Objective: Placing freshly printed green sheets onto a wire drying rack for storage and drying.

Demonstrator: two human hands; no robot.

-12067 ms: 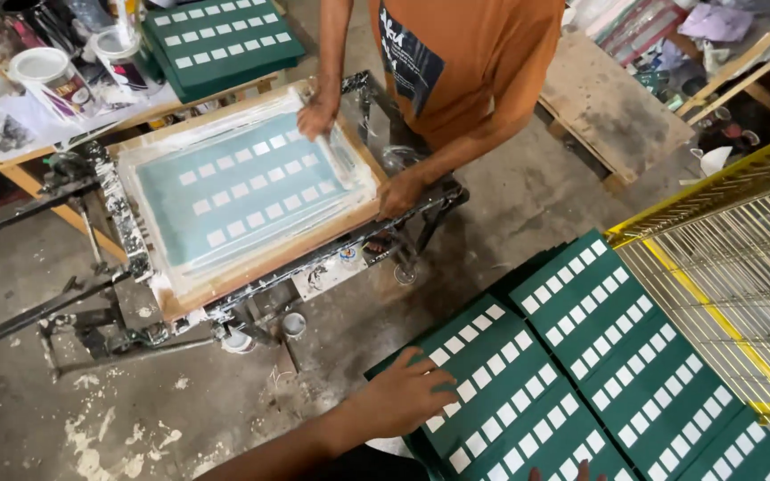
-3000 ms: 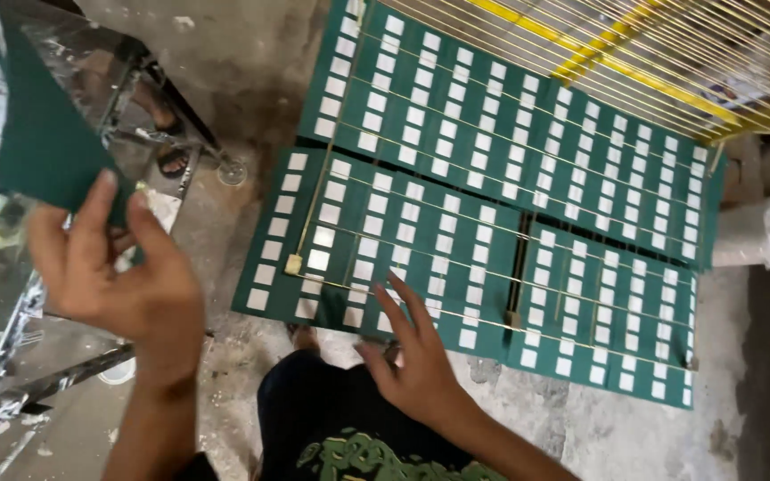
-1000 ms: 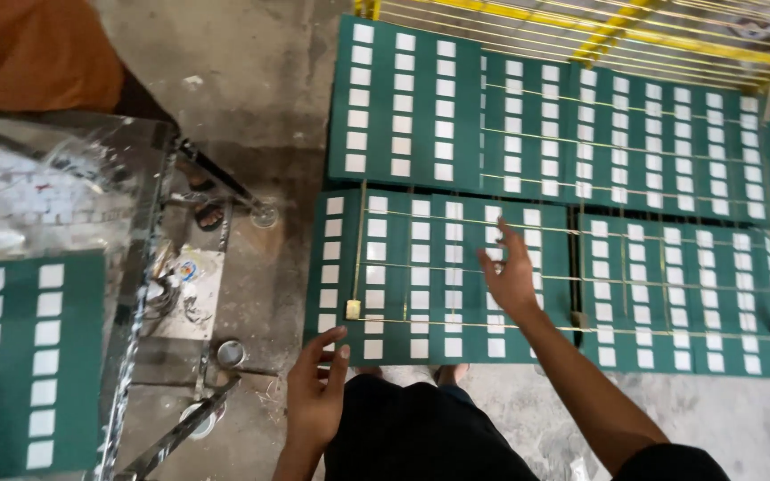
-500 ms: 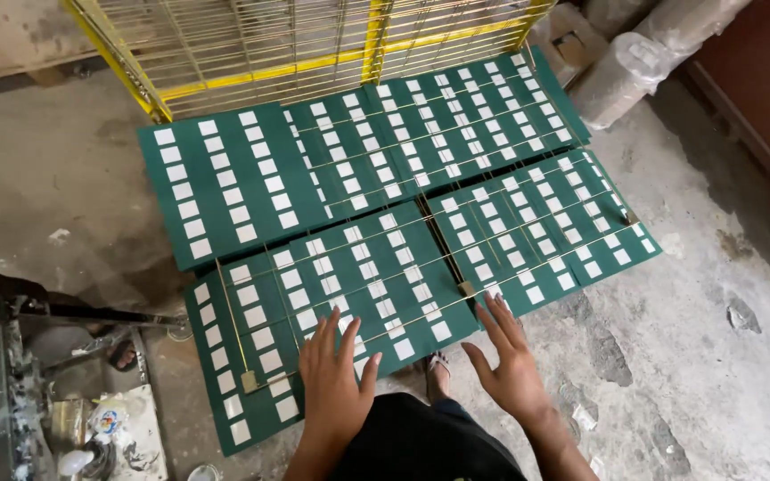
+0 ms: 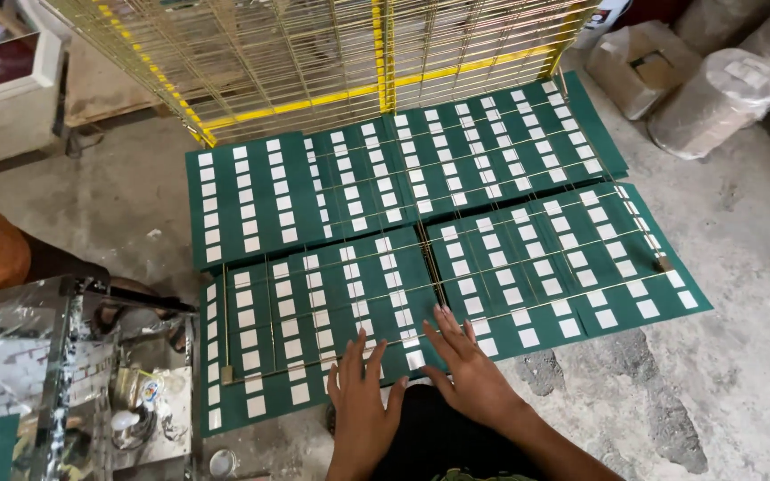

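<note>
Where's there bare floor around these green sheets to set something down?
Bare concrete floor lies right of the green printed sheets, below the wrapped bundles. Another bare patch lies left of the sheets. It is crowded by the left hand and right hand, which rest on the near sheets, and at the wire rack and the metal press.

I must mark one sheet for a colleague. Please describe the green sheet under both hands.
Below the yellow wire rack, four green sheets lie on the floor. It is the near-left sheet, beside the metal press. Only this one has both hands, left and right, on it.
</note>
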